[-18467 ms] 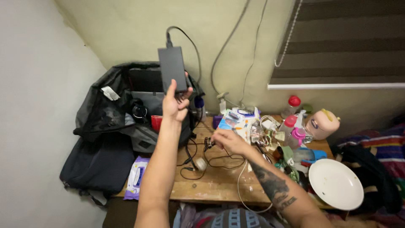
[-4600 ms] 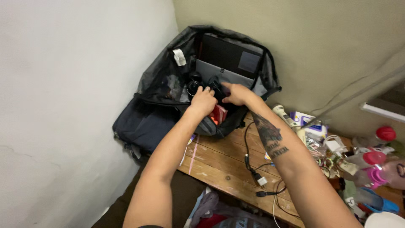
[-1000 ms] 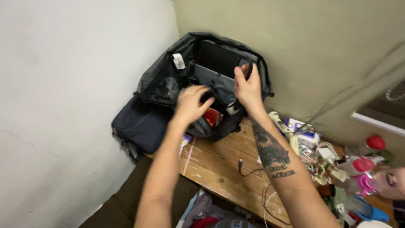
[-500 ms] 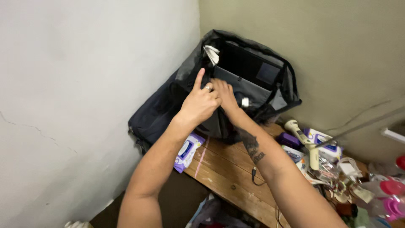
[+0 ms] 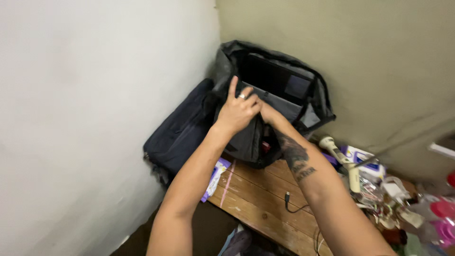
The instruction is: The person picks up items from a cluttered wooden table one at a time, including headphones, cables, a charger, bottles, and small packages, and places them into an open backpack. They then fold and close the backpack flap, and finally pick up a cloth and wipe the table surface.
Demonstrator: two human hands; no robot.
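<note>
A black and grey backpack [image 5: 303, 87] stands open in the corner at the back of a wooden table [image 5: 256, 201]. A dark flat device sits in its rear sleeve. My left hand [image 5: 239, 108] is at the top edge of the bag's grey front panel [image 5: 246, 140], fingers closed on it, index finger pointing up, a ring on one finger. My right hand [image 5: 268, 113] reaches in from the right and meets the left hand at the same edge. Its fingers are hidden behind the left hand. A bit of red shows low inside the bag.
A dark blue bag [image 5: 182, 130] leans on the white wall at left. A purple wipes pack [image 5: 215, 173] and a black cable's plug [image 5: 286, 195] lie on the table. A white hand-held device [image 5: 339, 152] and several small bottles and packets [image 5: 395, 194] crowd the right side.
The grey front panel has come up over the bag's opening, and the white tag at its rim is out of sight. Both hands stay together at the bag's edge.
</note>
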